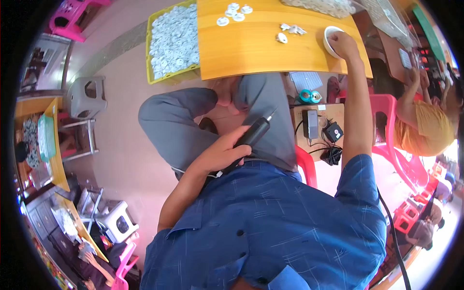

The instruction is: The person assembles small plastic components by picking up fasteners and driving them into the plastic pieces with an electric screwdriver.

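My left hand (223, 153) is closed around a black electric screwdriver (254, 133) over my lap. The slim metal bit points up and to the right, toward the table. On the right my right hand (344, 46) reaches into a small white bowl (329, 36) on the wooden table (261, 53); its fingertips are down inside, so what they pinch is hidden. Left of the bowl lie a few small white parts (296, 30) and a round white piece (282, 38). Farther left, several round white discs (234, 12) are spread near the far edge.
A yellow crate (151, 48) full of white discs stands against the table's left side. Clear containers (321, 7) hold more parts at the far right. Below right, a small stand carries a grey box (311, 124) and cables. A person in yellow (427, 123) sits beyond a pink chair (386, 121).
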Motion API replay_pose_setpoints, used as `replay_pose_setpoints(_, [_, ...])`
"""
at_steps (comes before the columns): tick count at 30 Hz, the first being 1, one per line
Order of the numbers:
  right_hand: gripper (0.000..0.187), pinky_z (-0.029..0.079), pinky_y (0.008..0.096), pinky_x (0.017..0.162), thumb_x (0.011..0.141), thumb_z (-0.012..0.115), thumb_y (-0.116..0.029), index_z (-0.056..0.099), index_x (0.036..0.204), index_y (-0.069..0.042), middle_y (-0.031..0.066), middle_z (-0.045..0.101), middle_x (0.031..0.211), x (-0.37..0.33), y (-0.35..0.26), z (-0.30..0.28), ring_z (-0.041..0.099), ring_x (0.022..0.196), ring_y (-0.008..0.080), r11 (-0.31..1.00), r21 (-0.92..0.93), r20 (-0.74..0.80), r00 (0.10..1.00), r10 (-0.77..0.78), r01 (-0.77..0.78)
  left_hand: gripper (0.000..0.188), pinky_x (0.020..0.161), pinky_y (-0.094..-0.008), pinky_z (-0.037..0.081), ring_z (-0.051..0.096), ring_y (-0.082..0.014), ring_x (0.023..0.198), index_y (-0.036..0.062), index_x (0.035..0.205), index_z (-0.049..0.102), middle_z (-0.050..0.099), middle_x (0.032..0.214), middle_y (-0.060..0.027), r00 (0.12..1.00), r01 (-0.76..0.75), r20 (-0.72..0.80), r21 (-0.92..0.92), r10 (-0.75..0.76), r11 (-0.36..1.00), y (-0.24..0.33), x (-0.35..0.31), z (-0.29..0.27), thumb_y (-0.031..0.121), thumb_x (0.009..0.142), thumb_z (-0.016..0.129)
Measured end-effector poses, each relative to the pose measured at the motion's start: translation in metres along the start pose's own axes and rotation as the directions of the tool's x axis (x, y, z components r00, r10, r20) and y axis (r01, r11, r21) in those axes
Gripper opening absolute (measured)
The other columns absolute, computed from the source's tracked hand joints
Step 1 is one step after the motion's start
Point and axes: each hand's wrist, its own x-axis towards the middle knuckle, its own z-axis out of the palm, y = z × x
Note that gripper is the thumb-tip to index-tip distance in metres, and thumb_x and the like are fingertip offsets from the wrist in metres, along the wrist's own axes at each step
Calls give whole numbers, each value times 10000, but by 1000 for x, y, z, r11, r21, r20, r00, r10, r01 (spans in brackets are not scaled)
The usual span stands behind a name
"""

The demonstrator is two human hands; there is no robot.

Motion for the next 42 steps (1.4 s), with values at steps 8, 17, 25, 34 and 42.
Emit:
replay_pose_setpoints(8, [297, 565, 455, 847, 816, 706, -340, 784, 1000, -121, 167, 755, 997, -5, -7, -2, 720, 949, 360, 992, -10, 15, 992, 128, -128, 571, 664, -238, 485, 580, -78, 734, 3, 1502, 414, 598, 944, -27, 995, 99, -21, 83, -97, 992, 9, 2, 6, 161, 990, 612])
replay_pose_setpoints(17, [286, 563, 460, 814, 838, 686, -350, 762, 953, -100, 184, 746, 957, 3, -6, 7, 713, 903, 374, 987, -72, 0, 989, 145, -145, 607, 645, -224, 474, 608, -94, 753, 32, 1534, 384, 625, 986, -40, 993, 111, -42, 90, -107, 990, 8, 4, 9, 157, 984, 606])
replay_pose_setpoints(25, [251, 584, 465, 854, 856, 668, -286, 803, 983, -117, 198, 763, 1021, -8, -31, -13, 738, 1001, 359, 970, -26, 65, 968, 241, -240, 607, 598, -224, 460, 611, -86, 735, 12, 1515, 408, 630, 912, -27, 985, 150, -99, 104, -140, 983, 6, 6, 13, 157, 973, 640])
replay_pose_setpoints(34, [326, 576, 472, 878, 925, 553, -258, 778, 1019, -42, 211, 750, 1086, 5, -30, 7, 726, 1046, 363, 957, -44, 40, 957, 289, -287, 600, 592, -219, 452, 613, -80, 736, 34, 1517, 413, 624, 913, -19, 987, 140, -92, 111, -130, 984, 10, 12, 17, 151, 971, 632])
replay_pose_setpoints(42, [324, 566, 466, 897, 851, 681, -311, 755, 1084, -98, 186, 750, 1082, -4, -28, -5, 717, 1045, 344, 972, 79, 4, 975, 223, -223, 604, 597, -217, 456, 615, -84, 735, 38, 1518, 410, 636, 940, -29, 987, 133, -101, 79, -125, 988, 7, 13, 18, 176, 974, 632])
